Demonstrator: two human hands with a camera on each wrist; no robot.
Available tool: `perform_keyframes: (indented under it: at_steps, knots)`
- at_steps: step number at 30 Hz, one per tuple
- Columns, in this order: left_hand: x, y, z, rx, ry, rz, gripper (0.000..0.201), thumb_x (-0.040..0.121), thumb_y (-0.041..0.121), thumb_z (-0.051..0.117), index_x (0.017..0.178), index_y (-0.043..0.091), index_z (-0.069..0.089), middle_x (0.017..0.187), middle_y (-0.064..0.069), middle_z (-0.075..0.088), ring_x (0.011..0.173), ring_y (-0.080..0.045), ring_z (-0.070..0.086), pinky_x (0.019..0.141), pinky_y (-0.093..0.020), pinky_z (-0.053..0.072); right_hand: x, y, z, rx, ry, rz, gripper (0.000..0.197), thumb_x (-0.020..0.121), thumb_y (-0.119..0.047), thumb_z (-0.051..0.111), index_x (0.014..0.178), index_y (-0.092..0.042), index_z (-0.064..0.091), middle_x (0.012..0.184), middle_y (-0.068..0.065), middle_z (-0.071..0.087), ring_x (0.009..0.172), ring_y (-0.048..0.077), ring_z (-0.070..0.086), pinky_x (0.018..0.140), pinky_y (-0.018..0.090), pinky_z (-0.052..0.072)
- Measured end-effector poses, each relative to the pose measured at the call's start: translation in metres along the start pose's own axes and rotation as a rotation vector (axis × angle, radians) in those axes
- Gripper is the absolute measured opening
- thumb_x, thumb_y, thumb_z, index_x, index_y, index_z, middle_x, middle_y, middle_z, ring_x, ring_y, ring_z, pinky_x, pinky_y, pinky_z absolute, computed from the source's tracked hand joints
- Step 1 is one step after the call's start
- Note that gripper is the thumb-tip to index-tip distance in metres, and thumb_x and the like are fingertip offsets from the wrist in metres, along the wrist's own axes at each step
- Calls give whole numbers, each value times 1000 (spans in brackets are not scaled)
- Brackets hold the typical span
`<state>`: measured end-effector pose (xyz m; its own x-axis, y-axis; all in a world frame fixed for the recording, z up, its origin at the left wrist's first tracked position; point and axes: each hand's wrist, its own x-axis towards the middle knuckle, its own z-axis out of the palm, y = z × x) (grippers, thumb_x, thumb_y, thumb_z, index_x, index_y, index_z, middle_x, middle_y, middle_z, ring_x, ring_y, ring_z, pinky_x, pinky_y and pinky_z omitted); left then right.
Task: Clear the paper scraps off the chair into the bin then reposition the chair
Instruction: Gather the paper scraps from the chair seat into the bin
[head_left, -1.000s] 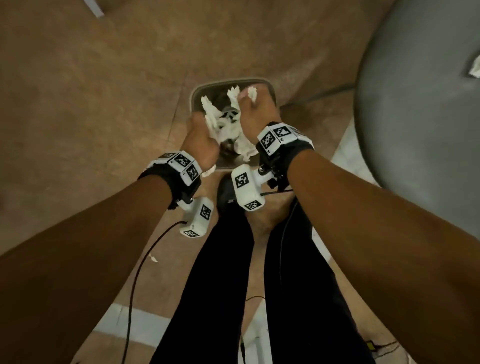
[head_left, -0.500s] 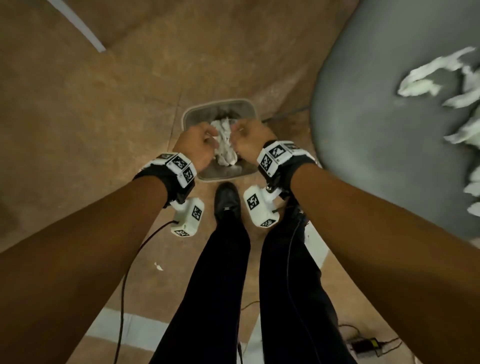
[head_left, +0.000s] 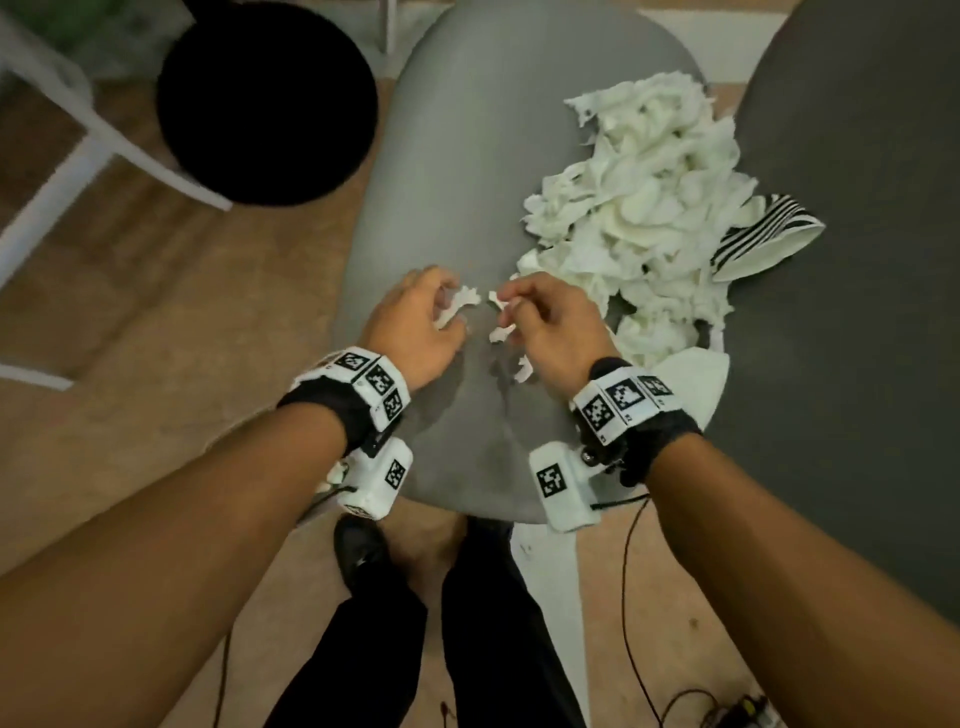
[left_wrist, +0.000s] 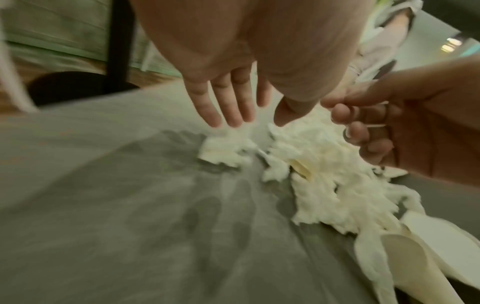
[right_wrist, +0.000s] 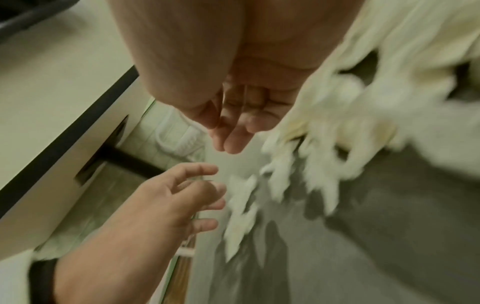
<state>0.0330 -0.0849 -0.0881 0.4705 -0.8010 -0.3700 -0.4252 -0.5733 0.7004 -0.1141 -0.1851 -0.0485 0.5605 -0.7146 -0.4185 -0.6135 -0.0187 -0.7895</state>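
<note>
A heap of white paper scraps (head_left: 639, 208) covers the right side of the grey chair seat (head_left: 457, 156). Small loose scraps (head_left: 462, 304) lie at the heap's near edge. Both hands hover over these small scraps. My left hand (head_left: 447, 306) has its fingers (left_wrist: 228, 107) straight and spread just above a scrap (left_wrist: 226, 150). My right hand (head_left: 506, 312) has its fingers (right_wrist: 233, 133) loosely curled over an empty palm, beside the heap (right_wrist: 363, 113). The bin is out of view.
A black-and-white striped paper piece (head_left: 763, 228) and a plain white one (head_left: 685, 374) lie among the scraps. A black round stool (head_left: 265, 98) and a white frame (head_left: 67, 171) stand to the left. A dark grey surface (head_left: 857, 260) borders the seat on the right.
Both hands held scraps over the bin on the floor, then let them go. The view has turned from the bin to the chair, and both empty hands now hover over the seat.
</note>
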Motion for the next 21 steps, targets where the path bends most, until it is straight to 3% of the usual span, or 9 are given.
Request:
perform_keyframes:
  at_steps: [3,7,9,11,13,15,18,21]
  knots:
    - [20,45,44,200,-23,162,68,81,37,63,143,27,38,134,-4,46,124,-26,45,106,-45,39,4,26,-55,21,110,66,20,96,-16,48,99,-21,67,78,-6,72,64,11,67,67,24,52]
    - [40,84,89,331,-121,197,77,78,43,67,147,39,34,153,-2,25,137,-31,31,110,-50,34,15,50,-96,-13,214,99,20,93,-21,50,100,-22,68,80,-7,73,69,13,69,74,33,59]
    - [47,90,99,335,-172,171,61,82,32,69,138,35,46,154,-3,27,134,-33,35,108,-49,37,23,53,-107,-52,318,97,20,90,-23,51,98,-24,70,83,-8,73,77,14,69,79,36,59]
    - [52,88,97,253,-114,190,41,85,16,68,123,26,57,141,-2,43,121,-31,50,99,-43,46,33,51,-114,-94,429,84,18,89,-23,54,98,-24,69,92,-7,71,83,15,67,81,35,57]
    - [53,83,89,174,-30,194,31,87,12,65,116,21,62,133,0,51,111,-26,58,93,-35,49,46,47,-117,-163,475,51,19,89,-23,54,105,-23,66,106,-3,67,91,17,65,84,34,55]
    - [50,76,76,144,23,181,28,91,17,64,118,19,63,138,0,50,113,-25,58,94,-26,44,61,44,-118,-292,457,1,28,89,-22,55,116,-22,61,123,0,58,108,20,58,93,35,51]
    - [45,60,53,161,58,174,17,90,27,69,105,19,64,151,2,38,118,-25,57,99,-32,47,84,41,-122,-481,365,-14,47,88,-23,60,133,-19,49,143,2,46,128,27,43,105,40,41]
    - [44,51,37,157,83,175,8,85,9,64,86,15,59,141,5,48,113,-23,60,96,-34,50,105,40,-125,-667,201,45,69,88,-26,65,148,-22,31,151,5,40,135,33,37,108,48,35]
